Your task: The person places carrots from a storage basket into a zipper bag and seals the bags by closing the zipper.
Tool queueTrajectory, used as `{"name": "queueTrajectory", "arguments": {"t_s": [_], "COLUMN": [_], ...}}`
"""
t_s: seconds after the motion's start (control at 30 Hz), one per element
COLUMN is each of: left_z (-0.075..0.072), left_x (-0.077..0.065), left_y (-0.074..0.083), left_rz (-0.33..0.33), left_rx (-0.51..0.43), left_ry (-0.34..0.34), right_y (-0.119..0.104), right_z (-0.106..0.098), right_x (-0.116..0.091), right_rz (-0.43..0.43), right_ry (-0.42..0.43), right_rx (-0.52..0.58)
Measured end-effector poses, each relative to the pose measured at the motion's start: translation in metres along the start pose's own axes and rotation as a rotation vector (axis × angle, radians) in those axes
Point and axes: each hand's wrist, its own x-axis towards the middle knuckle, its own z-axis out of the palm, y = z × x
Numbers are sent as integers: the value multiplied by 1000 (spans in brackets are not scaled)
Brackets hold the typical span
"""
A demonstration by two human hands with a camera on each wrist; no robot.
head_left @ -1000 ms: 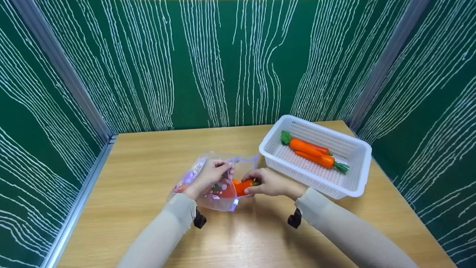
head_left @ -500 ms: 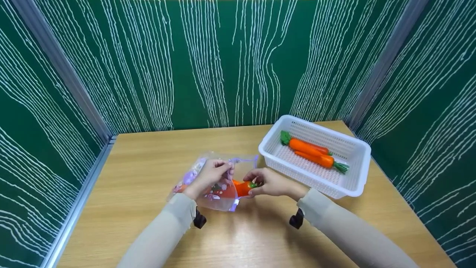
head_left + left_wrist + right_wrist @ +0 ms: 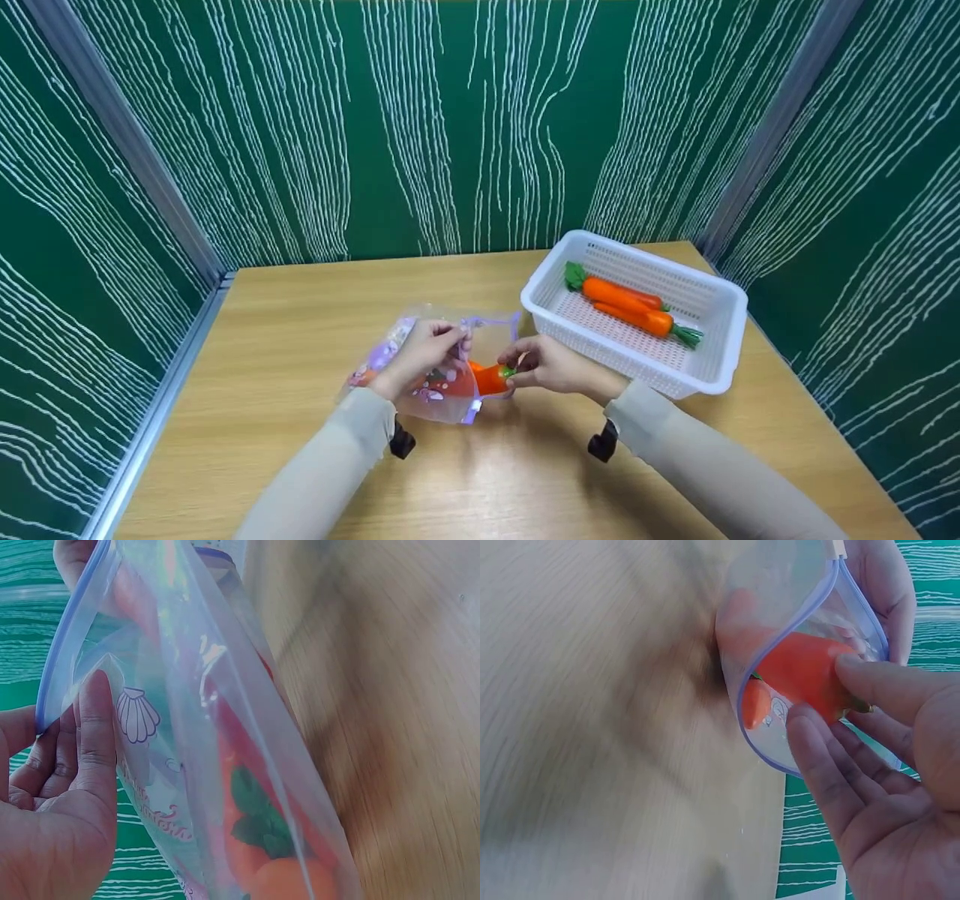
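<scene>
My left hand (image 3: 429,351) pinches the purple zip edge of a clear, printed zip bag (image 3: 139,765), keeping its mouth apart. At that mouth, my right hand (image 3: 555,365) holds an orange carrot (image 3: 802,671) by its green-stemmed end, with thumb and fingertips. Most of this carrot lies inside the bag. A smaller orange piece (image 3: 756,703) shows beneath it, just within the zip edge. Through the plastic in the left wrist view appear green leaves (image 3: 262,814) and a rounded orange end (image 3: 296,881).
To the right on the wooden table (image 3: 300,300) stands a white perforated basket (image 3: 630,367). Two orange carrots (image 3: 611,292) with green tops lie in it, and a redder piece (image 3: 651,300) shows behind them. Green panels with white lines (image 3: 480,150) enclose the table's back and sides.
My right hand has shifted slightly right along the carrot to its green-stemmed end, uncovering more of it. The left hand and bag stay almost in place.
</scene>
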Motion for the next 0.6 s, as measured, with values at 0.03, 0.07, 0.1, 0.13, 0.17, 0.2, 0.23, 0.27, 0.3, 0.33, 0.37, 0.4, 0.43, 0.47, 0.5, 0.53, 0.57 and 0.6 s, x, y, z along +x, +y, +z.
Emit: {"name": "queueTrajectory", "arguments": {"t_s": [0.03, 0.07, 0.1, 0.13, 0.17, 0.2, 0.23, 0.27, 0.3, 0.33, 0.37, 0.4, 0.43, 0.47, 0.5, 0.53, 0.57, 0.6], "left_z": [0, 1, 1, 1, 1, 2, 2, 2, 3, 3, 3, 4, 4, 4, 4, 4, 5, 5], "left_x": [0, 0, 0, 0, 0, 0, 0, 0, 0, 0, 0, 0, 1, 1, 1, 1, 1, 1], "left_y": [0, 0, 1, 1, 1, 1, 1, 1, 1, 1, 2, 2, 2, 2, 3, 3, 3, 4], "left_rz": [-1, -1, 1, 5, 8, 7, 8, 7, 3, -1, -5, -9, -7, -8, -8, -9, -10, -10], "left_rx": [1, -1, 2, 3, 4, 3, 4, 4, 4, -1, -3, -5, -3, -6, -6, -6, -4, -2], "left_ry": [3, 5, 5, 4, 3, 1, -1, -2, -2, 0, 3, 7, 11, 14, 16, 18, 20, 22], "right_y": [1, 2, 3, 4, 4, 5, 5, 5, 5, 4, 4, 4, 3, 2, 1, 0, 0, -1], "right_z": [1, 2, 3, 4, 6, 8, 9, 11, 13, 15, 16, 18, 19, 21, 22, 23, 24, 25], "right_x": [0, 1, 1, 1, 2, 2, 3, 3, 4, 4, 5, 6, 7, 9, 10, 11, 12, 14], "right_rz": [-3, -12, -23, -34, -44, -56, -65, -75, -79, -82, -86, -92, -97, -102, -104, -107, -112, -115], "right_ry": [12, 24, 36, 46, 56, 64, 72, 79, 87, 94, 101, 107, 112, 115, 117, 118, 120, 121], "right_rx": [6, 10, 16, 24, 30, 35, 37, 35, 37, 34, 30, 24, 18, 14, 10, 6, 2, -4]}}
